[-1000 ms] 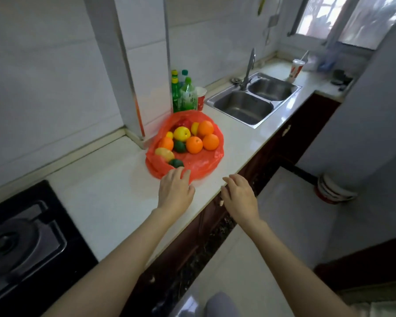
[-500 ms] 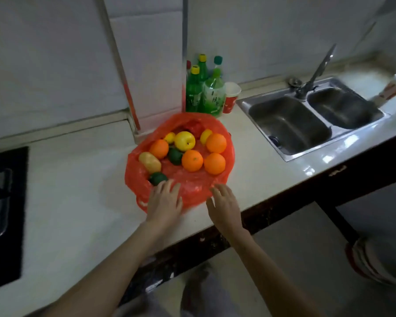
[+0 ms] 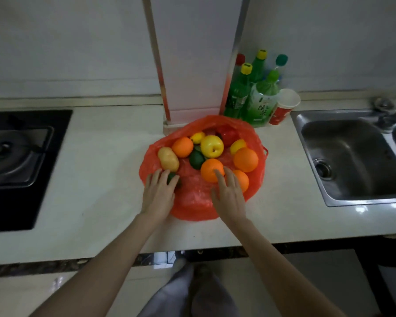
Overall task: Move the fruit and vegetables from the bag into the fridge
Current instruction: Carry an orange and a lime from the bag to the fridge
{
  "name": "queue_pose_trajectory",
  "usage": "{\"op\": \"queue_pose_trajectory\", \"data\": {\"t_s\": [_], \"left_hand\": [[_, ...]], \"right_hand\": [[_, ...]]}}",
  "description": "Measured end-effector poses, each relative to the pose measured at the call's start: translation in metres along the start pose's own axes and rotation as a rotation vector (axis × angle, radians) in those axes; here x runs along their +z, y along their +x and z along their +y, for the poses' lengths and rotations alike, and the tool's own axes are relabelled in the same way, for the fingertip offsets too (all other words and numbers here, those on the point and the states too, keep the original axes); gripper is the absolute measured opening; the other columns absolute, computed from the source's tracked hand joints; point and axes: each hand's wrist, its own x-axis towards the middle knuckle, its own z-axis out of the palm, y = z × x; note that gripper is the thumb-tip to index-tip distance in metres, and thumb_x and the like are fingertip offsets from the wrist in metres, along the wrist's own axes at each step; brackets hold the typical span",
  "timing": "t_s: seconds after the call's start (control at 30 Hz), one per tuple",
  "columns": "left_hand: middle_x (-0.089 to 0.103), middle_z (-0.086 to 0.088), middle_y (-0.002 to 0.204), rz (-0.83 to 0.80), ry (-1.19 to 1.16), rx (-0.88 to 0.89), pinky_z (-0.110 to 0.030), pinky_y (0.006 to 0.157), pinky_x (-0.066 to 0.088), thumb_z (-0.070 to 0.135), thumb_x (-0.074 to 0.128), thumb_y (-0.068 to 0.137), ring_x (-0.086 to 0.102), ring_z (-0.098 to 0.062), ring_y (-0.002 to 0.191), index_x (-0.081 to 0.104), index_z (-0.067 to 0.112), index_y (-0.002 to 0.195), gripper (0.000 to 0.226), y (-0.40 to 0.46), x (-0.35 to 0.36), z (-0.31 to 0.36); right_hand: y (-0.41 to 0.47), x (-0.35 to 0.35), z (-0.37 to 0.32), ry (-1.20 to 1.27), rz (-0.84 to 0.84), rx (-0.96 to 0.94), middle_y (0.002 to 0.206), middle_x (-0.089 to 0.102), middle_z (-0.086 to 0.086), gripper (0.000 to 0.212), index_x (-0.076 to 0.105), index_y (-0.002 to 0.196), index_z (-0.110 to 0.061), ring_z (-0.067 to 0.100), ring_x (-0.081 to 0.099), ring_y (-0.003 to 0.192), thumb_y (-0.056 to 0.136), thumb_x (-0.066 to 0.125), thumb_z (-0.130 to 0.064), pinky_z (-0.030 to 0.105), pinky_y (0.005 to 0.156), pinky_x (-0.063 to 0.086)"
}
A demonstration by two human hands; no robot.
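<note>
A red plastic bag lies spread open on the white counter. In it sit several oranges, a yellow apple, a potato, lemons, a red fruit and dark green fruits. My left hand reaches over the bag's left front, fingers straight, touching a small green fruit. My right hand lies over the bag's front, fingers extended, tips at the nearest orange. No fridge is in view.
Green bottles and a red paper cup stand behind the bag, next to a white wall column. A steel sink is to the right, a black gas hob to the left. The counter's front edge runs below my wrists.
The view swung to face the counter straight on. Both hands moved forward from the bag's near edge onto the bag; the left reached the small green fruit, the right the nearest orange.
</note>
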Motion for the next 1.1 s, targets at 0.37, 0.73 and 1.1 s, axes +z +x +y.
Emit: {"op": "queue_pose_trajectory", "data": {"t_s": [0.37, 0.73, 1.1], "left_hand": [[0.062, -0.015, 0.113, 0.002, -0.002, 0.049, -0.046, 0.081, 0.049, 0.006, 0.077, 0.061, 0.061, -0.037, 0.095, 0.063, 0.012, 0.114, 0.055, 0.014, 0.026, -0.021], [0.063, -0.01, 0.107, 0.062, -0.131, 0.054, -0.042, 0.079, 0.049, 0.017, 0.083, 0.054, 0.062, -0.031, 0.087, 0.064, 0.015, 0.113, 0.062, 0.016, 0.041, -0.018], [0.055, -0.004, 0.118, 0.284, -0.515, -0.097, -0.034, 0.082, 0.05, 0.008, 0.075, 0.064, 0.054, -0.025, 0.103, 0.059, 0.016, 0.121, 0.06, -0.028, -0.011, -0.025]], "right_hand": [[0.041, 0.022, -0.004, -0.205, -0.205, 0.066, 0.153, 0.021, 0.017, 0.072, 0.025, 0.146, -0.019, 0.037, 0.021, 0.14, 0.086, 0.062, -0.033, 0.047, 0.111, 0.028], [0.049, 0.035, -0.007, -0.27, -0.198, 0.083, 0.144, 0.037, 0.011, 0.074, 0.03, 0.142, -0.024, 0.03, 0.038, 0.131, 0.08, 0.07, -0.017, 0.039, 0.09, 0.051], [0.026, -0.009, -0.056, -0.013, -0.016, -0.005, 0.135, 0.045, 0.009, 0.071, 0.042, 0.134, -0.02, 0.03, 0.047, 0.118, 0.07, 0.074, -0.022, 0.04, 0.076, 0.054]]}}
